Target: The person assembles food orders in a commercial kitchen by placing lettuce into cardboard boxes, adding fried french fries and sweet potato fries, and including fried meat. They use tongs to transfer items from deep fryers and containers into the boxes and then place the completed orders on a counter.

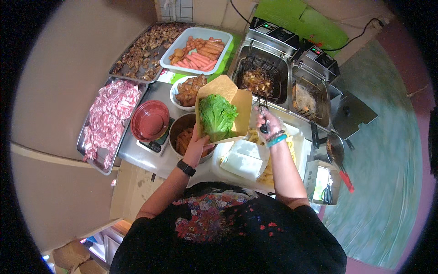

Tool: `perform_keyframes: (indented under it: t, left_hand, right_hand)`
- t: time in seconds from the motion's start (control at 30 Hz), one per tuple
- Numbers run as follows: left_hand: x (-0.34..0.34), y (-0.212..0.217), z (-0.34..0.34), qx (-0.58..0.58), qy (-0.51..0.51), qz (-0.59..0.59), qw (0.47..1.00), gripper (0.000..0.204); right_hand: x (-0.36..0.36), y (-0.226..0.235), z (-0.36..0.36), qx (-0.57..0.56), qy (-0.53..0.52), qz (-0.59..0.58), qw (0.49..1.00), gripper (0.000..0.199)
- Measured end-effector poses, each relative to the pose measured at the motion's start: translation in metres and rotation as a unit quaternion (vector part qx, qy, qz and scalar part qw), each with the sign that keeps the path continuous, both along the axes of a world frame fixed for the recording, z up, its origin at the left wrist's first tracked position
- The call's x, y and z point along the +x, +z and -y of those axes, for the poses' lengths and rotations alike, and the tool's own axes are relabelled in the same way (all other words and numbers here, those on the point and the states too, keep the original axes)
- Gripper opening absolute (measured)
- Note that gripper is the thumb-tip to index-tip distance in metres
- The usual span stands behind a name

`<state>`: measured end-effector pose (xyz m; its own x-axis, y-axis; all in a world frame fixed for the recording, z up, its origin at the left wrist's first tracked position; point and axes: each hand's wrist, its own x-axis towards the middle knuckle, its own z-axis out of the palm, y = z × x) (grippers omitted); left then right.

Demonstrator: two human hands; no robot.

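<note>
My left hand (197, 145) grips an open brown paper takeout box (242, 107) by its lower left side, fingers wrapped around it. Green lettuce leaves (217, 114) lie inside the box. Under a clear plastic glove, my right hand (270, 123) is closed around the black handle (263, 127) of what looks like a fryer basket. Beyond this hand, the dark wire fryer basket (273, 71) sits in the left fryer, with browned food (257, 81) in bubbling oil. Part of the handle is hidden by my fingers.
A second fryer basket (315, 113) bubbles to the right. Below my hands stands a white tub (299, 157) of cut fries. Sausages fill a pale tray (166, 48) behind; raw sliced meat (109, 116) lies left. A steel pot (174, 128) and red bowls (149, 119) stand nearby.
</note>
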<state>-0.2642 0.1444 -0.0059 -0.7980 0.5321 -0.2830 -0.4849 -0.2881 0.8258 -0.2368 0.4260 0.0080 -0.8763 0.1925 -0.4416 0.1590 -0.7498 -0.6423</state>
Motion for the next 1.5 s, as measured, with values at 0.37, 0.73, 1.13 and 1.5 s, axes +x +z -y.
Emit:
perform_keyframes:
  t: [0.37, 0.73, 1.13, 1.5]
  left_hand:
    - [0.005, 0.002, 0.005, 0.03, -0.002, 0.079, 0.996, 0.054]
    - [0.005, -0.032, 0.01, -0.061, -0.045, -0.117, 0.99, 0.043]
    - [0.0, -0.038, 0.021, -0.102, -0.043, -0.231, 0.967, 0.032]
    - [-0.021, -0.023, 0.056, -0.27, -0.036, -0.341, 0.9, 0.034]
  right_hand:
    - [-0.002, 0.015, -0.006, 0.187, -0.023, 0.092, 0.978, 0.041]
    - [0.123, 0.064, -0.14, 0.769, 0.078, 0.407, 0.487, 0.04]
    - [0.123, -0.01, -0.129, 0.227, -0.182, 0.108, 0.951, 0.015]
    - [0.141, -0.028, -0.107, 0.287, -0.182, 0.059, 0.939, 0.021]
